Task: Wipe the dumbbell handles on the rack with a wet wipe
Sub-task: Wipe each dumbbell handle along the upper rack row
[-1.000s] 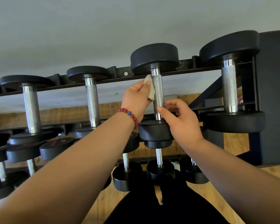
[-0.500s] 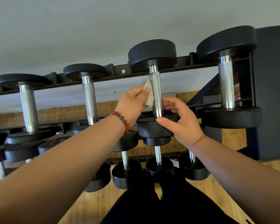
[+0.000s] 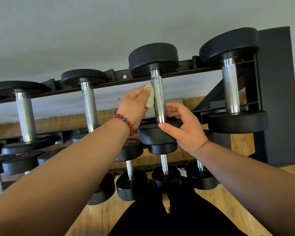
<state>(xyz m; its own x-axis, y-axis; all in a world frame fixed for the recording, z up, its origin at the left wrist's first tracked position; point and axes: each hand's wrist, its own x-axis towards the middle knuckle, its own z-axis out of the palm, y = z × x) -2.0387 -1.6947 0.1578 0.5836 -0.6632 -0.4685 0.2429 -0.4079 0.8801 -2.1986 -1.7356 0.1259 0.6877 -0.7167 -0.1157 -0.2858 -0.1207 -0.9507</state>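
Observation:
A black dumbbell with a knurled steel handle [image 3: 157, 97] lies across the top rail of the rack [image 3: 116, 77]. My left hand [image 3: 134, 104], with a red bead bracelet on its wrist, pinches a folded pale wet wipe [image 3: 149, 97] against the left side of that handle. My right hand [image 3: 186, 126] grips the near black head [image 3: 153, 135] of the same dumbbell, thumb on its front edge and fingers behind the handle's lower end.
Three more dumbbells lie on the top rail, one to the right [image 3: 230, 86] and two to the left [image 3: 89, 103] [image 3: 25, 116]. Smaller dumbbells [image 3: 130, 178] fill the lower tiers. A dark upright post [image 3: 278, 99] closes the rack's right end. The floor is wood.
My left hand with the wipe has slid down the handle and back up a little. My right hand dropped from the handle's lower end onto the near head and stays there.

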